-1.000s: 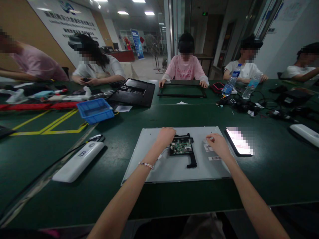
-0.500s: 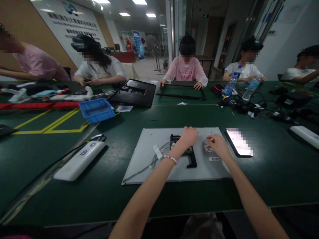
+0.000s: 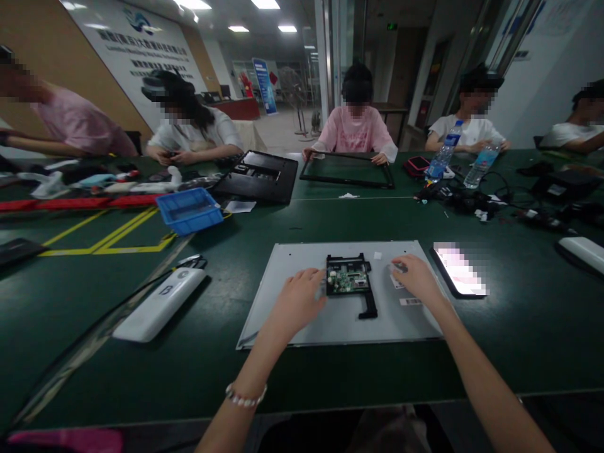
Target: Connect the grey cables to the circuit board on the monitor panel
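A grey-white flat panel (image 3: 292, 255) lies on the green table in front of me. On its middle sits a green circuit board (image 3: 348, 280) in a black plastic bracket (image 3: 369, 306) with an arm that runs toward me. My left hand (image 3: 298, 301) is over the panel's left part, fingers extended, their tips beside the bracket's left edge; whether they touch it I cannot tell. It covers most of the grey cables. At the panel's right side, near the printed labels (image 3: 409, 302), my right hand (image 3: 416, 280) is closed in a pinch. Something small and dark shows at its fingertips, too small to name.
A lit phone (image 3: 457, 270) lies right of the panel. To the left are a white power bank (image 3: 160, 305) with a cable and a blue bin (image 3: 189, 212). Across the table a person holds a black frame (image 3: 346, 182). Bottles (image 3: 444, 151) and tangled cables stand at the back right.
My left hand has moved left and toward me, off the bracket, and its fingers have straightened. The circuit board is now uncovered. My right hand stays pinched in nearly the same place.
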Available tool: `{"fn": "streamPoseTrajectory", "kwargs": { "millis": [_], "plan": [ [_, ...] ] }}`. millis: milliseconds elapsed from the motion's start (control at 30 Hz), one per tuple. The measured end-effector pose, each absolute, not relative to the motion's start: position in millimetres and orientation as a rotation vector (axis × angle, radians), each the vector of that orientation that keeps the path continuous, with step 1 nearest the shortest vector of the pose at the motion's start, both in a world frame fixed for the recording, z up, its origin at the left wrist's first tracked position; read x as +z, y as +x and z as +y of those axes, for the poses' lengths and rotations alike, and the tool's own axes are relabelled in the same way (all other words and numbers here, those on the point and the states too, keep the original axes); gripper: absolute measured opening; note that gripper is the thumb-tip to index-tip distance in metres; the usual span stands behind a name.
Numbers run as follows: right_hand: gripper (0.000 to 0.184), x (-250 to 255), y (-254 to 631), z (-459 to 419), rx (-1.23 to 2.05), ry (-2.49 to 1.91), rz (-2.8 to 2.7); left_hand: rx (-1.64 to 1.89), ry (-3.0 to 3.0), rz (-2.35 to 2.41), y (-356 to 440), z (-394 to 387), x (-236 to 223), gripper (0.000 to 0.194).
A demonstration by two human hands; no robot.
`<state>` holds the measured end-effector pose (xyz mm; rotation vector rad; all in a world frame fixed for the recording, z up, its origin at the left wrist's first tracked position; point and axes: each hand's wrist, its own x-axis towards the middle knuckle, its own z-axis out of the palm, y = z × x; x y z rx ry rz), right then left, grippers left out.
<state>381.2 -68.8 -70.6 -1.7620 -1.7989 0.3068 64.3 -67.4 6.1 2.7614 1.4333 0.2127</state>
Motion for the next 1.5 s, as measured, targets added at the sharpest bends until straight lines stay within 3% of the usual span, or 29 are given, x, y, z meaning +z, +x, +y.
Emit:
{"fn": "streamPoseTrajectory", "kwargs": {
  "millis": [1067,1300,1500],
  "plan": [
    [0.025,-69,379,-69,0.310,-1.803,-1.720,0.303,2.656,1.700,22,-69,7,0.026],
    [0.025,-68,377,-69,0.379,-1.683,-1.809,0.389,2.604,1.502,59,-51,23,0.034],
    [0.017,-69,378,-66,0.336,-1.756,-1.764,0.478,2.581,1.442,105,-30,-8,0.050]
  ]
}}
